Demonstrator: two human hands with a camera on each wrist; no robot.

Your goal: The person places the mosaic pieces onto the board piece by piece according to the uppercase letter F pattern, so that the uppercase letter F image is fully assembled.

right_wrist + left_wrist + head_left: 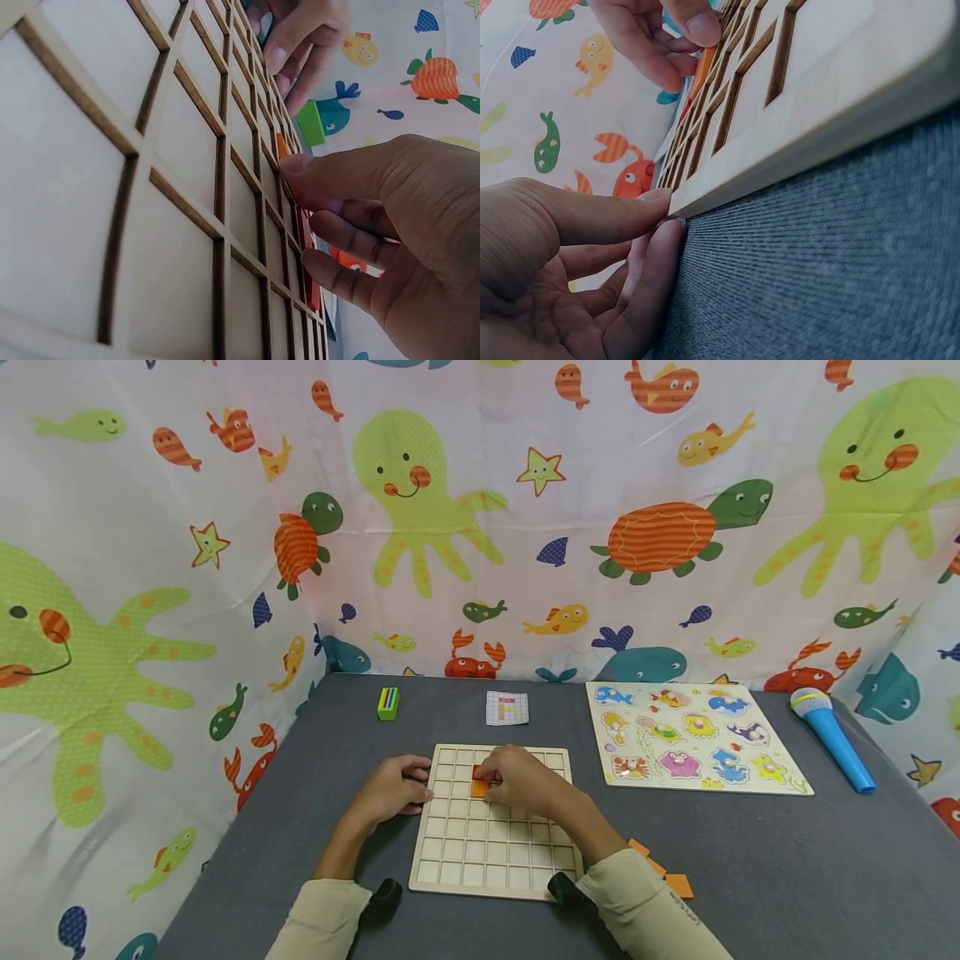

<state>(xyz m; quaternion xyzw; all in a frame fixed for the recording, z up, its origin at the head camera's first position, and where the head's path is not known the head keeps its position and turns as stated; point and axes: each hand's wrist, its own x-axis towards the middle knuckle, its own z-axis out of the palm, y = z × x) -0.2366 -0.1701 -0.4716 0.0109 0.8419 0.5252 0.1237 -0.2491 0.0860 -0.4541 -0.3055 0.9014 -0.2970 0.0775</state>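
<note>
A pale wooden grid board (465,870) lies on the dark grey tabletop. At its left edge my left hand (392,791) pinches the rim; in the left wrist view the thumb (622,216) meets the edge, with a finger just under it. Over the upper middle squares, my right hand (521,783) holds an orange tile (478,789) between thumb and fingers. Red tiles (311,291) sit in the grid beside it, partly hidden by the right fingers. Whether the orange tile lies fully in its square, I cannot tell.
Several loose orange tiles (680,886) lie by the right sleeve. Behind the board are a printed grid card (507,708) and a small green box (387,713). A sea-animal puzzle (596,727) and a blue toy microphone (840,747) are at the right.
</note>
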